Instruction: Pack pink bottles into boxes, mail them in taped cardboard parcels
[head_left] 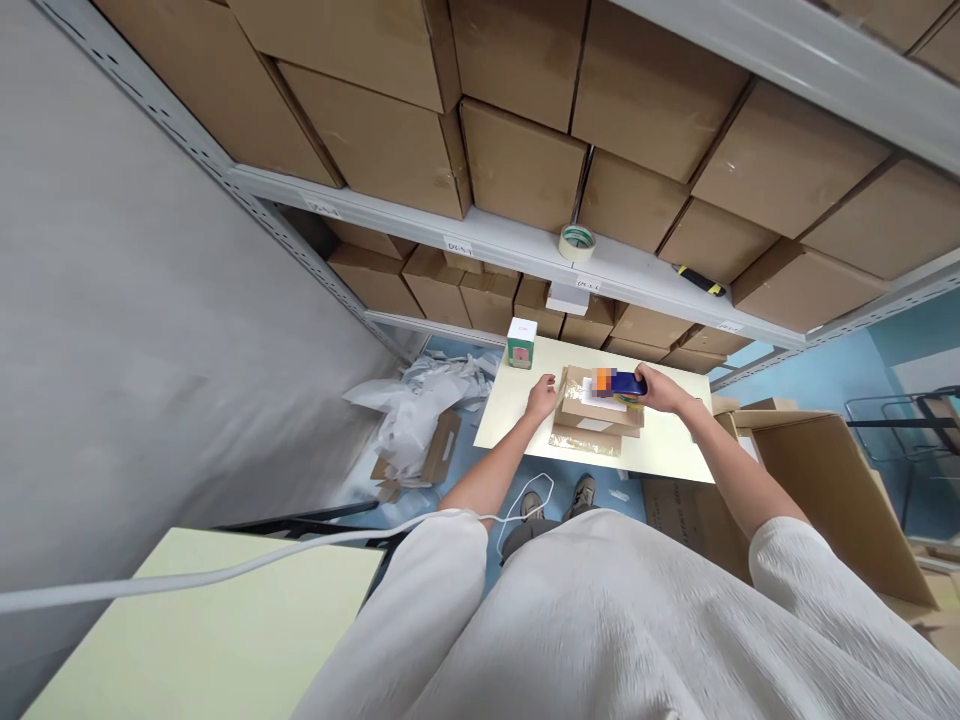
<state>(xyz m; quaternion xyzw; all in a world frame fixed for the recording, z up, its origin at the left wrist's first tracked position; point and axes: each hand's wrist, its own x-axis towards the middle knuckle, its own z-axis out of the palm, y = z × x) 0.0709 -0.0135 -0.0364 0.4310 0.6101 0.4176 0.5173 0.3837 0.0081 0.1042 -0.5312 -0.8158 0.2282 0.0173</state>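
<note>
My right hand [661,388] is closed around a dark blue tape dispenser [628,383], held over a small cardboard box [592,412]. Its orange end is pixelated. The box lies on a pale yellow table [664,450], with shiny tape on its surface and a white paper [596,394] on top, partly covered by the dispenser. Just left of the box is my left hand [542,397], fingers loosely bent and apart, with nothing visible in them. A white and green small box [522,343] stands at the table's back left corner.
Shelves packed with cardboard boxes [525,150] rise behind the table. A tape roll [577,243] and a utility knife [699,280] lie on the shelf ledge. White wrapping [409,415] litters the floor at left. A large open carton [832,490] stands right; a white cable [300,545] crosses left.
</note>
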